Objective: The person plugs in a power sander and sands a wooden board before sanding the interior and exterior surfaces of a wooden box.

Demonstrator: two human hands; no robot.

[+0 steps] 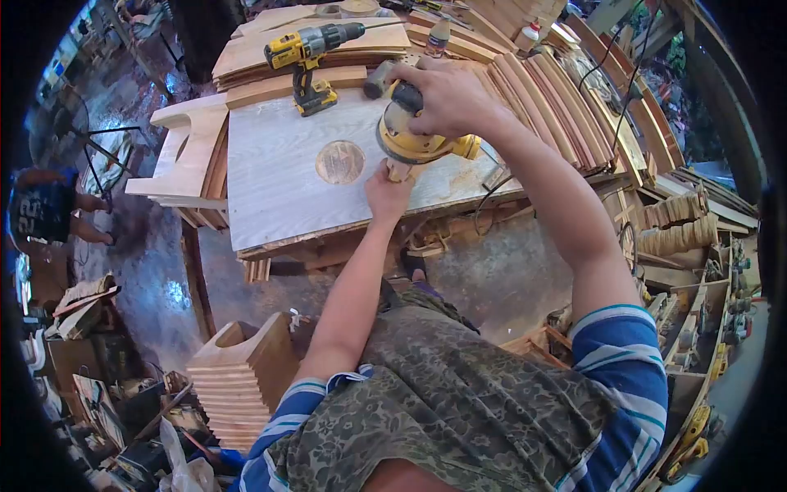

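Note:
A yellow and black power sander [402, 135] is over the grey-white board of the workbench [275, 176]. My right hand [455, 97] is wrapped round the sander's upper grip. Low at the sander's near side, my left hand [388, 195] is closed on a small pale wooden piece [399, 170], which lies partly under the sander. To the left of the sander, a round wooden disc [340, 162] shows in the board. Behind it stands a yellow and black cordless drill [307, 61] with a long bit pointing right.
Curved wooden slats [533, 107] are stacked at the bench's right. Cut wooden panels [197, 143] jut from its left end. A bottle [438, 38] stands at the back. More stacked pieces [238, 377] are at lower left. Another person [49, 205] is at far left.

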